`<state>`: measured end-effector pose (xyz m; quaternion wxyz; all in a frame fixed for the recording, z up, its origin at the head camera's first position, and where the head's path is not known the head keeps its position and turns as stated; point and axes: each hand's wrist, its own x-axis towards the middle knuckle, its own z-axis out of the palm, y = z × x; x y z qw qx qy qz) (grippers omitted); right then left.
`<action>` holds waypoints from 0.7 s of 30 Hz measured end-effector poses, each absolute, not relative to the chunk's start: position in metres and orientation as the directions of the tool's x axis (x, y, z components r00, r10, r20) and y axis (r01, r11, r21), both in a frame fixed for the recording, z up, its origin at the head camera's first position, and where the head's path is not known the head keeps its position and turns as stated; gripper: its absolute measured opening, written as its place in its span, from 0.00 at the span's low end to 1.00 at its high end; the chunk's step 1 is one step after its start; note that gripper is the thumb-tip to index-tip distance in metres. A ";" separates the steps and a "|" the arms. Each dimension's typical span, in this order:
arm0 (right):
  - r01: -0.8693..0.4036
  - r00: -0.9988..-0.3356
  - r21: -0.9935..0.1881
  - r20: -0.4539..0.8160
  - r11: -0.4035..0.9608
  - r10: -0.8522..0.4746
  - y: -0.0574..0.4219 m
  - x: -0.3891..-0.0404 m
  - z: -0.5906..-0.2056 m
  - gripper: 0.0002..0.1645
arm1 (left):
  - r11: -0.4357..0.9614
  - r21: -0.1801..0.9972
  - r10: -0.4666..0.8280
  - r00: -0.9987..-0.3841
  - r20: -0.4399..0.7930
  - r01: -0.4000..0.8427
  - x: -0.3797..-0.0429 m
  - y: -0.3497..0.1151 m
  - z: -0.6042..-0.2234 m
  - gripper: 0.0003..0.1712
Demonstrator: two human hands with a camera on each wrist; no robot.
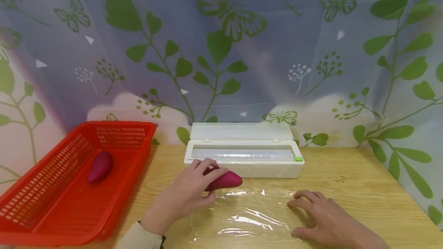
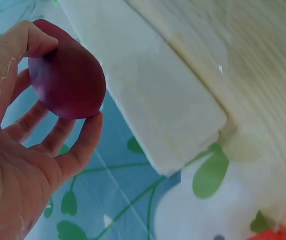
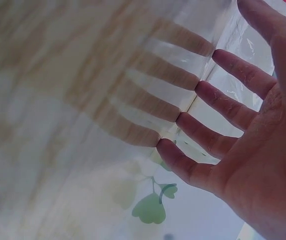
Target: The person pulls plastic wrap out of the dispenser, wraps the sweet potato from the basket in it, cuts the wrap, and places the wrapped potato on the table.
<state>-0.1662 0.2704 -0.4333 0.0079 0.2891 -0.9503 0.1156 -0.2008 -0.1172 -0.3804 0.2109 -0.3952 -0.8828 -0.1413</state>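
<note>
My left hand (image 1: pixel 188 187) grips a smooth purple-red tapered thing (image 1: pixel 228 180), like a sweet potato or mango, thumb on one side and fingers on the other. It is held above a sheet of clear cling film (image 1: pixel 249 218) spread on the table. In the left wrist view the thing's rounded end (image 2: pixel 73 82) faces the camera. My right hand (image 1: pixel 327 216) has its fingers spread and fingertips down at the film's right side. In the right wrist view the fingers (image 3: pixel 227 105) touch the surface. Behind the film stands a white cling film dispenser box (image 1: pixel 242 170), lid up.
A red plastic basket (image 1: pixel 119 195) stands on the left, with a second purple-red tapered thing (image 1: pixel 100 166) inside. The film roll (image 1: pixel 242 154) lies in the dispenser, a green slider (image 1: pixel 298 159) at its right end. A patterned curtain (image 1: pixel 242 68) hangs behind the wooden table (image 1: pixel 349 180).
</note>
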 end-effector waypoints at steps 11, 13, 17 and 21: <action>-0.527 -0.847 -0.230 0.063 0.818 -0.528 0.268 -0.166 -0.433 0.37 | 0.630 0.126 0.670 -0.619 0.411 0.766 -0.202 -0.090 -0.400 0.31; -0.538 -0.841 -0.214 0.077 0.815 -0.535 0.269 -0.166 -0.433 0.37 | 0.630 0.120 0.671 -0.616 0.413 0.767 -0.202 -0.085 -0.403 0.31; -0.538 -0.841 -0.218 0.065 0.814 -0.538 0.269 -0.166 -0.433 0.38 | 0.636 0.125 0.672 -0.626 0.396 0.761 -0.203 -0.074 -0.407 0.31; -0.525 -0.845 -0.240 0.036 0.816 -0.533 0.269 -0.167 -0.433 0.38 | 0.642 0.145 0.674 -0.644 0.362 0.753 -0.203 -0.066 -0.411 0.31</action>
